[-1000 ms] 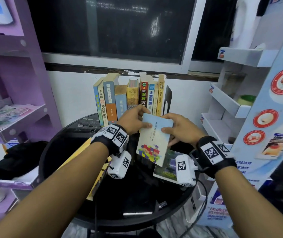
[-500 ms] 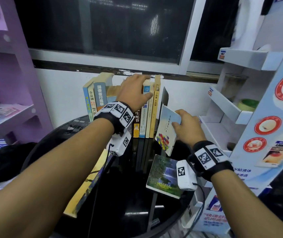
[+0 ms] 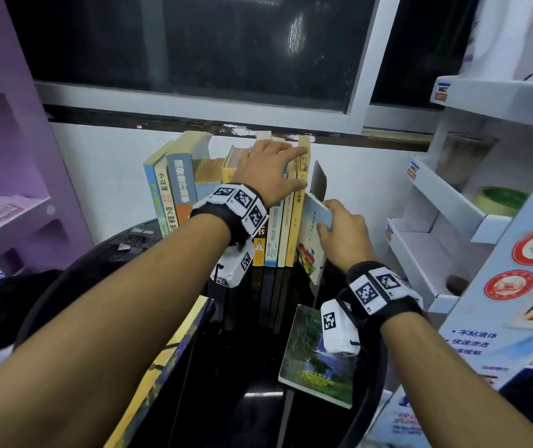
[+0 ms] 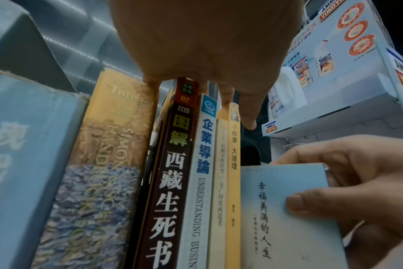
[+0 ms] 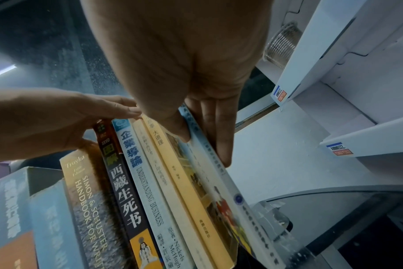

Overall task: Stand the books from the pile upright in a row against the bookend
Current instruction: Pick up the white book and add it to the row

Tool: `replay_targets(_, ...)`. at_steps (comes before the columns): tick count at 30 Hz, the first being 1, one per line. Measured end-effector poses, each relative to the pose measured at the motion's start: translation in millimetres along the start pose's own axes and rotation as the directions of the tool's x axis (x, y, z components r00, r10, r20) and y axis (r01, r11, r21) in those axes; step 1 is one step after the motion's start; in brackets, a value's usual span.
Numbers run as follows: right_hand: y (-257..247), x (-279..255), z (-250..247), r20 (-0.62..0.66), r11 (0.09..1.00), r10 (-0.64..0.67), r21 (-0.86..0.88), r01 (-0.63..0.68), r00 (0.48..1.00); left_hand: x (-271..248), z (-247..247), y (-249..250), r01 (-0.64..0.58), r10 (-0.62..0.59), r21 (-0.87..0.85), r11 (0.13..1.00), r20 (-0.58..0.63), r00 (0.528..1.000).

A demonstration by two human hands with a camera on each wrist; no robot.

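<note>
Round black desk [image 3: 232, 399] below both grips, row of upright books [image 3: 278, 227] under the flat, straight-fingered left grip [image 3: 268, 171] resting on their tops, pale blue book [image 3: 312, 234] pinched between thumb and fingers of the right grip [image 3: 342, 236], tilted, just beside the row's yellow end book and the dark bookend [image 3: 318, 182].

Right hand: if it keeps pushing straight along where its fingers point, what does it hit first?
Probably the black bookend. The right hand holds the light-blue book beside the yellow book, fingers pointing toward the wall. Depth is unclear.
</note>
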State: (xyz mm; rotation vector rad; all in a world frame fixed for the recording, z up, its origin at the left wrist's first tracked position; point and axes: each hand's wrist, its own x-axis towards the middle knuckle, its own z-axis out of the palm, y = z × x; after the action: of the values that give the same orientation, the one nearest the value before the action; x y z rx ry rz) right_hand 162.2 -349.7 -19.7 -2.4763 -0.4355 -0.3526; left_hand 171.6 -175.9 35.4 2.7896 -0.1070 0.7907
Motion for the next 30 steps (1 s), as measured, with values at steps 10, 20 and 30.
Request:
replay_targets(10,-4,15,22,-0.011,0.994,-0.015,0.108,0.016,1.0,-7,0,5,0.044,-0.048,-0.055,0.998,-0.077,0.996)
replay_targets(20,-4,30,35,0.131,0.98,-0.031,0.199,0.004,0.991,-10,0,1,0.043,-0.042,0.004,0.999,-0.122,0.992)
replay_targets(30,5,42,42,0.208,0.976,-0.025,0.219,-0.022,0.978,-13,-2,4,0.041,-0.038,0.026,0.999,-0.123,0.992)
